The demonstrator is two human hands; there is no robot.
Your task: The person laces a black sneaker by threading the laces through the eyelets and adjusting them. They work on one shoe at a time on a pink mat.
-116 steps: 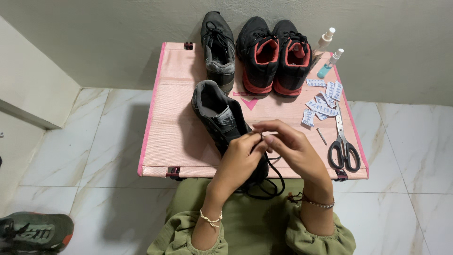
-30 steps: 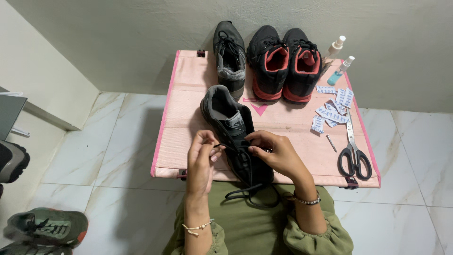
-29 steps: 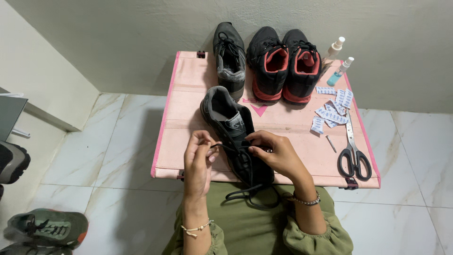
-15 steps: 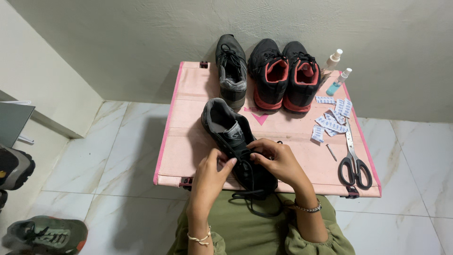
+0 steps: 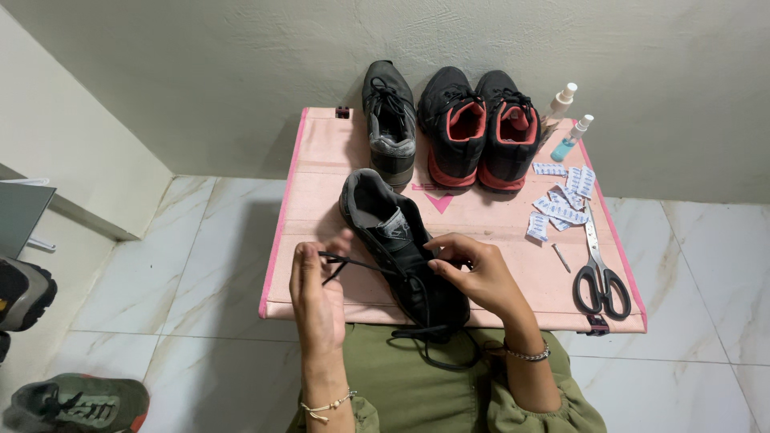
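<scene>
Head view: shoe [image 5: 405,252] lying on pink table [image 5: 321,176], toe toward the near edge. Left hand [image 5: 319,293] pinching black lace [image 5: 353,263], pulled taut to the left. Right hand [image 5: 473,273] closed on the shoe's laces, apparently gripping the other end. Scissors [image 5: 600,277] at right, well apart.

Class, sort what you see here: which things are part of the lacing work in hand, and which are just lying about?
In use: left hand, right hand, black lace, grey shoe.

Lying about: scissors, sachets, two spray bottles, red-lined pair, second grey shoe, nail.
</scene>
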